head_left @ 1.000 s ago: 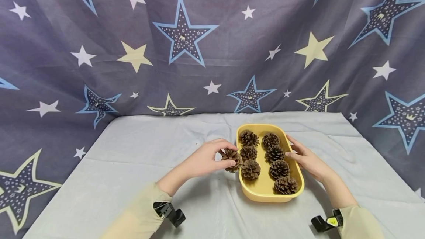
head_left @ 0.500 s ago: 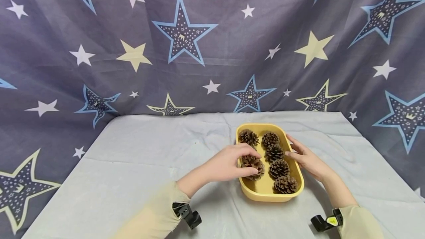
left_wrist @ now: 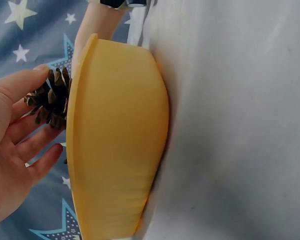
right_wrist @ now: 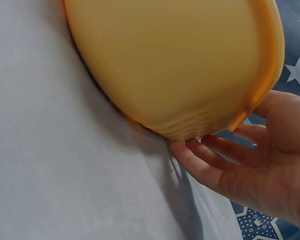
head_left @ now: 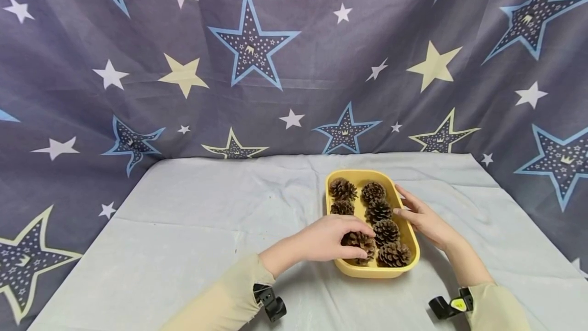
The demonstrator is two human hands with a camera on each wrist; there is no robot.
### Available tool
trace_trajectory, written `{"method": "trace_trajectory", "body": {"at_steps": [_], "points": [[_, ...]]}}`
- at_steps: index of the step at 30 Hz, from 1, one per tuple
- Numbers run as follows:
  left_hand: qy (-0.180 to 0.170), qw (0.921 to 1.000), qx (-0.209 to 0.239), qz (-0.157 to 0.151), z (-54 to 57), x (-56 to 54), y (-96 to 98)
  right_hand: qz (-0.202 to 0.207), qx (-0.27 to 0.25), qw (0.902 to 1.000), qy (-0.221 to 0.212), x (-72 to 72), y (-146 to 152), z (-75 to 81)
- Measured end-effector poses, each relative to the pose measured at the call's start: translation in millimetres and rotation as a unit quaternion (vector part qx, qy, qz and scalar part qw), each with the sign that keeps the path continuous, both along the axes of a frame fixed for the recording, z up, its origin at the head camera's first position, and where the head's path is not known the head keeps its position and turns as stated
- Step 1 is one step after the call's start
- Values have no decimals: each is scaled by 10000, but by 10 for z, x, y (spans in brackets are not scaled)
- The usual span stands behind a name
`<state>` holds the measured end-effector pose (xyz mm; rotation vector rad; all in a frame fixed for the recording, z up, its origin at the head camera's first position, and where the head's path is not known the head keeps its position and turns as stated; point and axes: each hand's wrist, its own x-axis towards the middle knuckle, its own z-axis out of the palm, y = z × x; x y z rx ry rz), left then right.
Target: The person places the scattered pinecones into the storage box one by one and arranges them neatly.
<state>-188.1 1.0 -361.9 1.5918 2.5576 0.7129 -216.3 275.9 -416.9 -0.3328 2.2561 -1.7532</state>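
Note:
In the head view my left hand pinches a pine cone between thumb and fingers, above the near left part of a yellow plastic container. The left wrist view shows this pine cone at the level of the container's rim; whether it touches the bottom is hidden. Several more brown pine cones lie inside, in a right row and a left row, the latter partly covered by my hand. My right hand holds the container's right side, thumb at the rim and fingers against the outer wall.
The container stands on a table covered with a pale grey cloth. Behind it hangs a dark curtain with printed stars. Black wrist cameras sit on both sleeves.
My left hand has carried the pine cone rightward from outside the container's left rim, over it, then nearer to me inside. The right hand has stayed at the container's side.

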Motion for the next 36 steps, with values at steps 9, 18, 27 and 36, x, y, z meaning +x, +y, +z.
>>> {"method": "trace_trajectory", "body": {"at_steps": [9,18,27,36], "points": [[304,9993,-122,-153,-88,-27,1,-22,24,10000,18,-7,-6,1],[360,9990,-214,-165,-120,-41,2,-3,13,10000,22,-12,-5,5],[405,9981,-453,-39,-182,-32,18,-46,122,9999,0,2,-1,4],[642,9947,-792,96,-227,-2,32,-38,89,10000,-5,10,-7,12]]}}
